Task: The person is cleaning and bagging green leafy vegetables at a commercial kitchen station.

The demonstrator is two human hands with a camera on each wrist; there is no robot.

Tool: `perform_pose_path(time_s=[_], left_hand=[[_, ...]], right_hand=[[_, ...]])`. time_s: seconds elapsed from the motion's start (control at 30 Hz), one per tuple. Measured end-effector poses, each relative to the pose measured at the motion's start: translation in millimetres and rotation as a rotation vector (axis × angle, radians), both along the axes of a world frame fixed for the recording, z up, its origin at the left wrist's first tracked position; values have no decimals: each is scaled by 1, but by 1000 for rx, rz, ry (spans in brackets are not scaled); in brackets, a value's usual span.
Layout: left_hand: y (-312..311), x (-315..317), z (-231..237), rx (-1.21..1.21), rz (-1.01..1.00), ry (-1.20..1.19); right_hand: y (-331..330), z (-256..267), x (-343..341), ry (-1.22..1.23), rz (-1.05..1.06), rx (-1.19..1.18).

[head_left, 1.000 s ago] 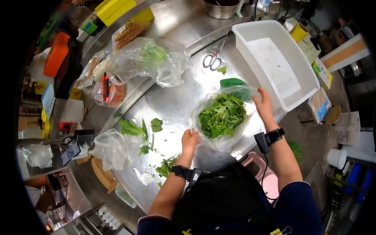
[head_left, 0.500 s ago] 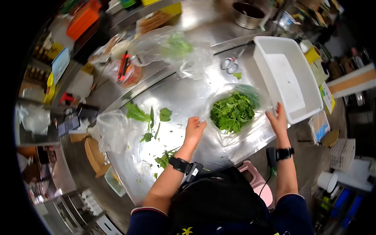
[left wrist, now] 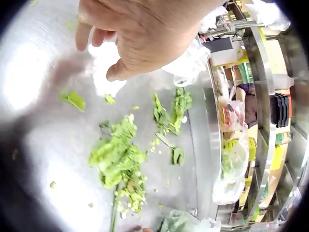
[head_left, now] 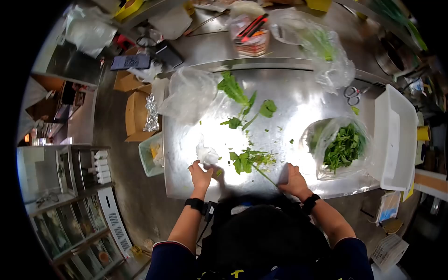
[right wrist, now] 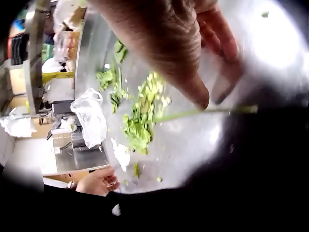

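In the head view my left hand (head_left: pixel 201 178) hangs just below a crumpled white scrap (head_left: pixel 206 154), fingers loosely bent and apart; the left wrist view shows nothing gripped. My right hand (head_left: pixel 295 181) is by the steel table's front edge, close to a long stem (head_left: pixel 264 174). In the right wrist view the thumb tip is right over that stem (right wrist: pixel 183 115), and whether it touches cannot be told. Between the hands lies a pile of leaves and cut bits (head_left: pixel 243 161). A clear bag holding greens (head_left: pixel 344 148) stands to the right of my right hand.
More leaves (head_left: pixel 233 89) lie farther back beside an empty clear bag (head_left: pixel 189 95). Scissors (head_left: pixel 352 95) and a white tub (head_left: pixel 394 140) are at the right. A green bin (head_left: pixel 145 156) adjoins the left edge, and a raised steel shelf (head_left: pixel 205 63) runs along the back.
Both hands have let go of the bag of greens and moved left to the leaf pile and white scrap. The head view has turned left, so the bag now appears farther right.
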State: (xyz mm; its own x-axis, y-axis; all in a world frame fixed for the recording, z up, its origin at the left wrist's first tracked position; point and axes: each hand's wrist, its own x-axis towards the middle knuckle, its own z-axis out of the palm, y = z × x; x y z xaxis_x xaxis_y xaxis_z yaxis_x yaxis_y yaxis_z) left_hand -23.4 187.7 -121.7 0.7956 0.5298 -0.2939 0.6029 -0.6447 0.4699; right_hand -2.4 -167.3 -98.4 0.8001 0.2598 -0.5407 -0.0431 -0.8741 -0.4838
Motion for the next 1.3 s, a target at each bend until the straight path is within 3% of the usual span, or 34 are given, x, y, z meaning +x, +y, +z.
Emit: perform_pose_path(time_s=[0.03,0.17,0.33,0.4,0.47,0.57,0.63,0.73,0.77,0.83,0.9,1.0,1.07,1.1,1.17,1.2,1.3], left_hand=[[6,-2,-6,96,13,-39],[12,13,-9,-75,25,-85],[18,30,-16,-39,-40,85],[33,30,-27,92,60,112],[53,20,-35,134,159,-1],[60,20,-2,181,244,-49],[49,29,10,236,171,-266],[24,58,-2,-46,-180,-292],[10,75,0,-124,-310,-254],[-20,111,1,-204,-300,-289],[-41,143,8,-307,-264,-250],[-54,159,-12,-104,-521,-138],[-58,161,-7,-72,-614,-138],[-55,159,-8,-71,-618,-128],[-50,150,-9,-278,-648,-163],[-50,144,-5,-285,-582,-187],[-50,136,35,-36,-599,-403]], right_hand=[[16,-1,1,44,-44,49],[81,-47,1,-52,-338,84],[131,-81,62,-311,-321,254],[137,-68,87,-396,-268,281],[133,-37,108,-201,-140,228],[94,-25,139,-261,-271,290],[71,-18,168,-189,-365,226],[51,-78,211,-288,-539,166],[56,-90,225,-180,-602,116],[87,-95,246,-267,-586,215],[129,-76,270,-360,-497,218],[182,-69,295,-471,-440,233],[206,-48,297,-585,-169,23],[210,-52,295,-575,-173,25],[210,-61,279,-547,171,-12],[205,-63,263,-565,209,22],[172,-49,201,-524,444,62]])
